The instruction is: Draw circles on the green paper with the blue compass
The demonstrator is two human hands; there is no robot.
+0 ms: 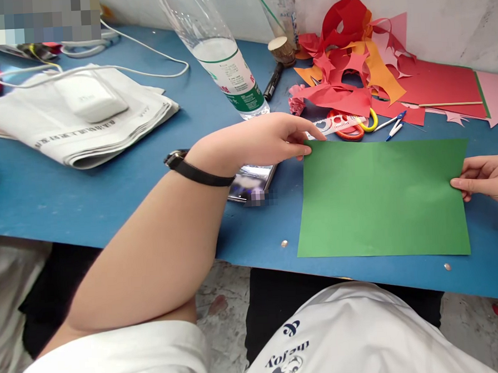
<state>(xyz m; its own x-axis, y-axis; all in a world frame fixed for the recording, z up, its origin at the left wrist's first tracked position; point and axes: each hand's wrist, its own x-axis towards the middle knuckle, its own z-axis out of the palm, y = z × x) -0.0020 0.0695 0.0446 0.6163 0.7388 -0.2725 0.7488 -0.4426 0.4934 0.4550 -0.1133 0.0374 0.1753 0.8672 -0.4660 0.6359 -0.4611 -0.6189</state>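
A sheet of green paper (381, 199) is held out flat above the front part of the blue table. My left hand (267, 138), with a black watch on its wrist, pinches the sheet's top left corner between thumb and fingers. At the right edge, my right hand (488, 179) grips the paper, thumb on top and fingers partly hidden behind. Just beyond the sheet's top edge lie a clear stencil ruler (335, 125), scissors (371, 120) with red and yellow handles, and a blue and white pen (396, 126). Under my left wrist, a phone (252, 182) is partly covered.
Red, orange and pink paper scraps (351, 64) heap against the wall, beside stacked red sheets (440, 87). A water bottle (230, 70) stands behind my left hand. Folded newspaper (145, 111) with a white box (89, 97) and a white cable (151, 69) lie at left.
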